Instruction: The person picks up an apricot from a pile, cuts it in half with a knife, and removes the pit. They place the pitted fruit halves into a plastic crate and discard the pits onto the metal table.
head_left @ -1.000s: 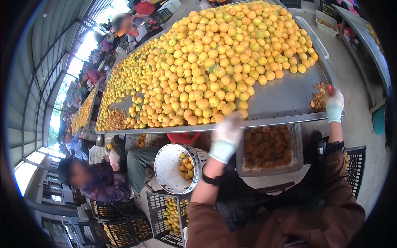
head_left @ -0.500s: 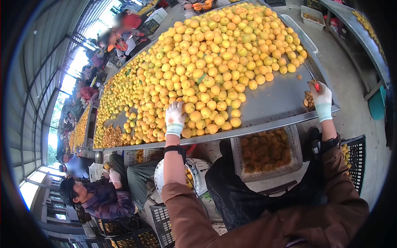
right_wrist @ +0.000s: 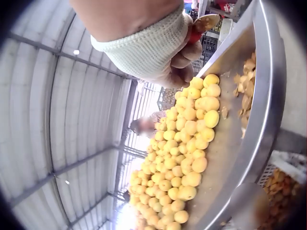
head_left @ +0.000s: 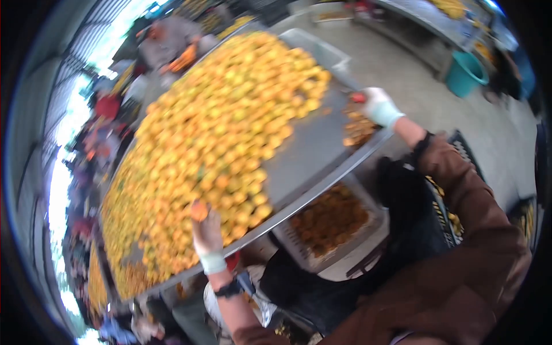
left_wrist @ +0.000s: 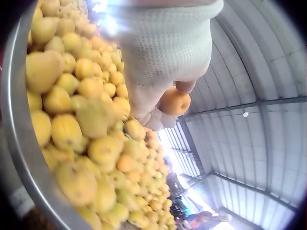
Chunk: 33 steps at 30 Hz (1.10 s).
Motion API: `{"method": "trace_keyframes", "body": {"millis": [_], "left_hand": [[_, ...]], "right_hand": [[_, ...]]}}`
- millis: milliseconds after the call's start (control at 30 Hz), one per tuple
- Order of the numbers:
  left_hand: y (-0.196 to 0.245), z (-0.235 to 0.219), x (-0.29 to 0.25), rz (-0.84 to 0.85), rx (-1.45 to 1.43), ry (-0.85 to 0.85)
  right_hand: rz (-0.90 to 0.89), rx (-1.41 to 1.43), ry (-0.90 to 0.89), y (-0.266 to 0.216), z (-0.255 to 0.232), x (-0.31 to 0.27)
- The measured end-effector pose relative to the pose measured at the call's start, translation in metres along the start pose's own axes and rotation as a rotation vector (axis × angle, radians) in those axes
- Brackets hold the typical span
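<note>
In the head view, the gloved left hand (head_left: 208,233) is over the near edge of the fruit heap (head_left: 195,144), holding an orange fruit (head_left: 199,210). The left wrist view shows that fruit (left_wrist: 174,102) pinched between thumb and fingers, above the other yellow fruits (left_wrist: 67,130). My gloved right hand (head_left: 379,106) is at the right end of the metal table, above a small pile of brown pieces (head_left: 359,127). Its fingers curl round a red handle (head_left: 358,97); in the right wrist view a short metal blade (right_wrist: 207,22) extends from it.
The metal table's raised rim (head_left: 322,187) runs along the near side. Below it stands a crate (head_left: 310,261) of brown-orange fruit. A white bucket lies partly hidden under the left arm. A teal bucket (head_left: 464,75) is at the back right, and other people sit along the far left.
The head view has turned and blurred. The left hand, earlier reaching onto the heap, now has a fruit in its grip. The right hand still holds the red handle near the brown pile.
</note>
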<state>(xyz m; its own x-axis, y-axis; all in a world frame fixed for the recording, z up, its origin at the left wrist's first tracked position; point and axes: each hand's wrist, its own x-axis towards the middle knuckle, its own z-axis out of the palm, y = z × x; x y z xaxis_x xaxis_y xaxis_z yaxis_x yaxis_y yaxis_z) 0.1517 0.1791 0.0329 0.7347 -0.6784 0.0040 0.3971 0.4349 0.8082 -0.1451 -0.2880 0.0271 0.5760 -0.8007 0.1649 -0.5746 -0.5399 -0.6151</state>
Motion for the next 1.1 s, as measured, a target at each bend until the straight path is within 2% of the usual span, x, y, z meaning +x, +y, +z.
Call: {"method": "trace_keyframes", "body": {"millis": [33,100,200,267,367,433,533,733,800,833,867,933,967,1000,1100], "left_hand": [[-0.013,0.019,0.002,-0.03,-0.02,-0.067],[-0.039,0.067,-0.003,-0.154,-0.127,-0.089],[-0.081,0.108,-0.003,-0.333,-0.164,-0.212],[-0.116,0.124,-0.006,-0.364,-0.129,-0.12],[-0.151,0.146,-0.007,-0.421,-0.159,-0.124],[-0.171,0.138,-0.002,-0.477,-0.234,-0.211],[-0.177,0.148,-0.005,-0.437,-0.243,-0.152],[-0.172,0.13,0.003,-0.392,-0.173,-0.111],[-0.171,0.129,0.003,-0.366,-0.182,-0.047],[-0.171,0.129,0.003,-0.341,-0.19,0.017],[-0.17,0.129,0.003,-0.344,-0.196,0.023],[-0.17,0.128,0.004,-0.28,-0.251,0.076],[-0.175,0.12,0.007,-0.237,-0.277,-0.002],[-0.176,0.118,0.005,-0.195,-0.256,0.015],[-0.172,0.122,0.005,-0.115,-0.245,0.018]], "right_hand": [[-0.044,-0.084,-0.012,-0.003,-0.004,0.001],[-0.074,-0.105,-0.028,0.013,0.014,0.012],[-0.109,-0.111,-0.123,0.013,0.025,0.022],[-0.094,-0.028,-0.133,0.01,0.038,0.024],[-0.432,-0.272,-0.061,0.013,0.071,0.044],[-0.549,-0.316,-0.173,0.011,0.081,0.051],[-0.626,-0.361,-0.291,0.01,0.078,0.048],[-0.629,-0.483,-0.409,0.014,0.04,0.023],[-0.559,-0.548,-0.481,0.016,0.023,0.014],[-0.651,-0.373,-0.311,0.014,0.016,0.008],[-0.652,-0.376,-0.319,0.011,0.012,0.003],[-0.351,-0.162,-0.09,-0.007,-0.001,-0.013],[-0.21,-0.047,-0.165,-0.028,-0.016,-0.02],[-0.203,-0.054,-0.179,-0.042,-0.02,-0.03],[-0.311,0.261,-0.171,-0.073,-0.018,-0.056]]}}
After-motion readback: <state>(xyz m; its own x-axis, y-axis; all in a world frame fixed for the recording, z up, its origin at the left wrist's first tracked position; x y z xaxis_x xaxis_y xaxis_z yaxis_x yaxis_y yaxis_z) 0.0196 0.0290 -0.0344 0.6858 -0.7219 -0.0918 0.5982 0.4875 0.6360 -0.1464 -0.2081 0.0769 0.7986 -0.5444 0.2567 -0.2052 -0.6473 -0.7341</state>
